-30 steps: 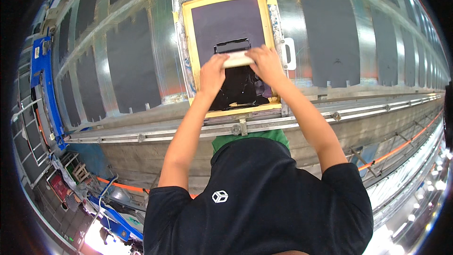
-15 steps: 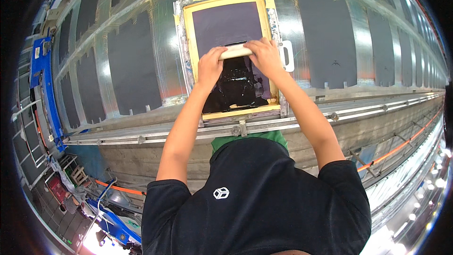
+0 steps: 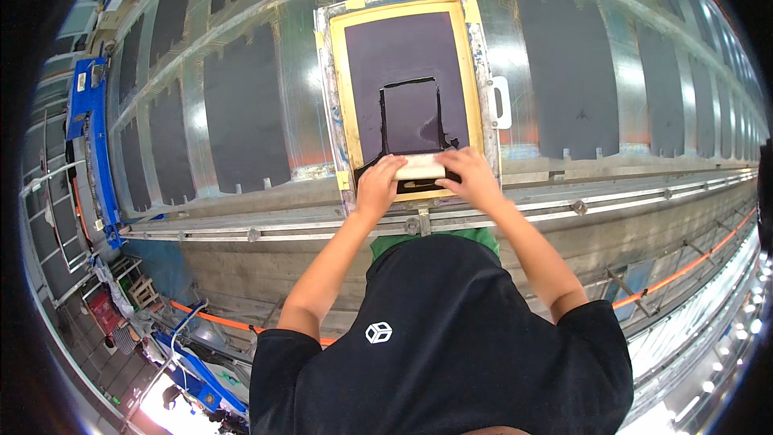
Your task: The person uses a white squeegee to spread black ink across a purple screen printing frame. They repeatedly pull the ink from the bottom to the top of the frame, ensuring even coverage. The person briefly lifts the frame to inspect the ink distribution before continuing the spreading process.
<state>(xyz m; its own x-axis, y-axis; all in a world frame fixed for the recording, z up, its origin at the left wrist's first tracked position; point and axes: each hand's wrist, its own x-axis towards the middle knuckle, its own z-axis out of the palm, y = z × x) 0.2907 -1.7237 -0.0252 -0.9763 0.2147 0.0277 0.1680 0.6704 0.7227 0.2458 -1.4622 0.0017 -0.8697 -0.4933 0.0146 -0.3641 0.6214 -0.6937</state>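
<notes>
A screen-printing frame [image 3: 485, 73] with yellow tape along its inner border lies on the long table in front of me. Both hands grip a pale-handled squeegee [image 3: 420, 168] at the near end of the mesh. My left hand [image 3: 379, 185] is closed around its left end, my right hand [image 3: 473, 178] around its right end. Black ink [image 3: 372, 168] lies around the squeegee, and a thin wet outline of it marks the dark purple mesh [image 3: 400, 45] beyond. The squeegee's blade is hidden beneath the handle and my fingers.
Dark fabric panels [image 3: 245, 105] lie in a row on the table, on both sides of the frame. A white handle [image 3: 501, 103] sticks out from the frame's right side. A metal rail [image 3: 322, 228] runs along the table's near edge. Blue equipment [image 3: 91, 105] stands at the left.
Both hands have drawn the squeegee toward me, from mid-screen to the near end. The pool of black ink has been swept along, leaving a thin outline on the mesh.
</notes>
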